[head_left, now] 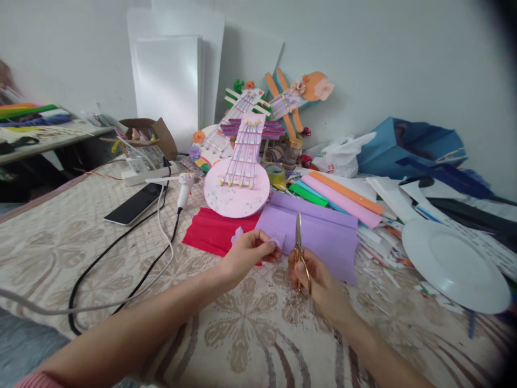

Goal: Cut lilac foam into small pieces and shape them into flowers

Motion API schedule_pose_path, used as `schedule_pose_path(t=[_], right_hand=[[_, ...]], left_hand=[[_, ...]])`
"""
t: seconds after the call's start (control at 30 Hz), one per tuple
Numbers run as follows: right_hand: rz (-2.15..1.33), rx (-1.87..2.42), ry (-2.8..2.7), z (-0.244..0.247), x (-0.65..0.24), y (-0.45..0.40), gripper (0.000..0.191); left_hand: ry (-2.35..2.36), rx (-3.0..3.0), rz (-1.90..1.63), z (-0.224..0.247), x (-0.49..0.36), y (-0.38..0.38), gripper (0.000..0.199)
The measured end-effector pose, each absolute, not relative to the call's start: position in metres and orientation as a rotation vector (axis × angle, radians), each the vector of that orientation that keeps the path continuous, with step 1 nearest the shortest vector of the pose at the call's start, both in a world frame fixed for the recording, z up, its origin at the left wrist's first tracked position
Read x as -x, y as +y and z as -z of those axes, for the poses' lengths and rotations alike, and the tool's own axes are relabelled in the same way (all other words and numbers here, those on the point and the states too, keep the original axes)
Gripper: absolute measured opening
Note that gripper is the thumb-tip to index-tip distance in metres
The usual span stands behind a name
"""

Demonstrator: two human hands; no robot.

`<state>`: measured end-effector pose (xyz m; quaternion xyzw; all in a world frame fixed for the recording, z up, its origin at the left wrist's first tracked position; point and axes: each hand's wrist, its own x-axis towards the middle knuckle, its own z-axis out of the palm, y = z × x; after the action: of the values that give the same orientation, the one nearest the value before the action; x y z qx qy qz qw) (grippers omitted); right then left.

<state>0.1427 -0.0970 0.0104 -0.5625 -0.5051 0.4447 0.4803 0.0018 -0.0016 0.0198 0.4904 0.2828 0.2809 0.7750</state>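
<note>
Between the fingertips of my left hand (254, 250) is a small piece of light purple paper (277, 240). My right hand (311, 272) is closed round the gold handles of a pair of scissors (298, 234), whose blades point up and away and look closed. Behind the scissors lies a large purple paper sheet (327, 237). A red paper sheet (210, 231) is beyond my left hand, with another small purple paper piece (237, 235) over it. Past the sheets leans a pink paper guitar (236, 191) with purple strings.
A white glue gun (185, 189), a phone (135, 203) and looping cables lie to the left. On the right are rolled papers (343, 198), a white plate (456, 264) and a blue bag (407, 148). More paper guitars (319, 86) lean at the wall.
</note>
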Motion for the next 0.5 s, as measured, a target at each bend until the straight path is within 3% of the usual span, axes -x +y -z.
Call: schedule_pose_path(t=[0.17,0.5], right_hand=[[-1.024,1.402,-1.466,-0.016,-0.142,-0.108,0.039],[-1.105,1.471,-1.402,-0.006,-0.139,-0.108,0.04]], left_hand=[[0.578,-0.994,-0.625,-0.024,0.001,0.004,0.023],[0.579,-1.038,-0.663,-0.024,0.002,0.008,0.023]])
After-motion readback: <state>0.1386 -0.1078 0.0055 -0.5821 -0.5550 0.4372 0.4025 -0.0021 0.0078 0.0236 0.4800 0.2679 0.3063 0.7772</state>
